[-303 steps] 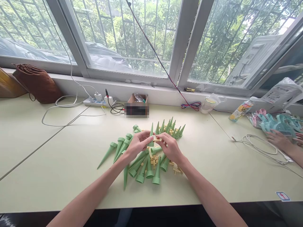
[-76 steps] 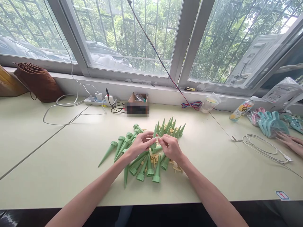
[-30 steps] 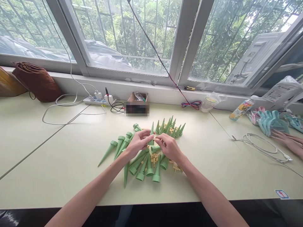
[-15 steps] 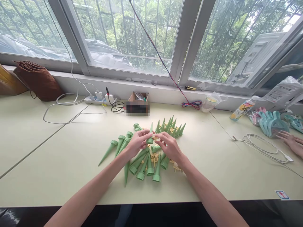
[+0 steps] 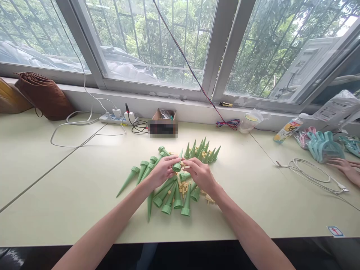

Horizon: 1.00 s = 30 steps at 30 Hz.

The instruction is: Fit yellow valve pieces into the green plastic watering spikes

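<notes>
My left hand (image 5: 164, 169) grips a green plastic watering spike (image 5: 177, 166), its point up and its wide ribbed end towards me. Against the side of that spike, my right hand (image 5: 200, 173) pinches a small yellow plastic valve (image 5: 182, 164), mostly covered by the fingers. Several green spikes lie fanned out below and left of the hands, such as one spike (image 5: 186, 204) at the front. A heap of yellow valve pieces (image 5: 183, 189) sits among them. Behind the hands, several spikes (image 5: 200, 150) stand points up with yellow parts about them.
A small cardboard box (image 5: 164, 115), a power strip (image 5: 108, 118) and a brown pouch (image 5: 45, 96) line the window side. To the right are a bottle (image 5: 291, 128), a coiled white cable (image 5: 309, 172) and bagged teal dustpans (image 5: 326, 146). Another person's hand (image 5: 344, 168) rests by the dustpans.
The held spike has tilted slightly, its point leaning more to the right. My right hand stays against its side. The other person's hand has shifted slightly left.
</notes>
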{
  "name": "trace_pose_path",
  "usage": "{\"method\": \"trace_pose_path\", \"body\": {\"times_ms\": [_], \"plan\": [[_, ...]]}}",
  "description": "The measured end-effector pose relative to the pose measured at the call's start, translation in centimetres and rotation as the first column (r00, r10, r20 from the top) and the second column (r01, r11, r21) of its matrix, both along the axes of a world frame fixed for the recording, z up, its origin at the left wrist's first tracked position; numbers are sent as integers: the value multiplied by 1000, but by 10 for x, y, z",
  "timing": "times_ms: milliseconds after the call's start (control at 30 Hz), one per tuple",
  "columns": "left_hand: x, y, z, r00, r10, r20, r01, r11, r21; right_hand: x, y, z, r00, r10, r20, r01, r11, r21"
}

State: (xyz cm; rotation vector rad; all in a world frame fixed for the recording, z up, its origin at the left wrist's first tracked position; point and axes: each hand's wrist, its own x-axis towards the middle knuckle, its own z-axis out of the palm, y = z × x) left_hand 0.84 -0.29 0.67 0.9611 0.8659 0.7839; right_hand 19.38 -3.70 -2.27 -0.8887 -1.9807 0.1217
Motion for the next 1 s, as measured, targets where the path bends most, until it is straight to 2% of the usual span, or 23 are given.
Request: {"method": "trace_pose_path", "body": {"times_ms": [233,567,800,1000], "plan": [[-1,1,2,1000,-5,-9,4,999,-49,0,-2,5,995,-32,95,23,995,95],[-2,0,1,994,-99,49,97,994,40,0,-1,5,998,-23,64,13,989,145],[0,-4,3,988,-155,6,153,980,131,2,-3,4,997,-42,69,36,995,88],[2,-8,5,989,-112,-98,134,957,258,1,-2,3,990,-94,100,90,995,45]]}}
